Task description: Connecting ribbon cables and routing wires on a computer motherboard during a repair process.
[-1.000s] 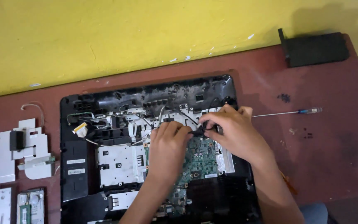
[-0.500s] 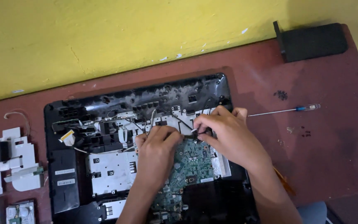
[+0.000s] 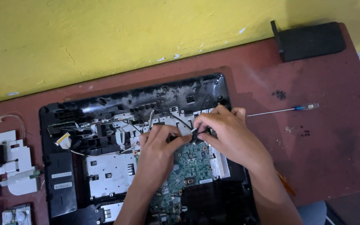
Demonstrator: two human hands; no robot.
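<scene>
Both hands at small black part over opened laptop.
Left hand [image 3: 157,152] and right hand [image 3: 226,135] pinch the black part [image 3: 200,133] just above the green circuit board [image 3: 190,160]; laptop chassis [image 3: 84,104] on desk [image 3: 334,146]; screwdriver [image 3: 282,110] near right hand.
</scene>
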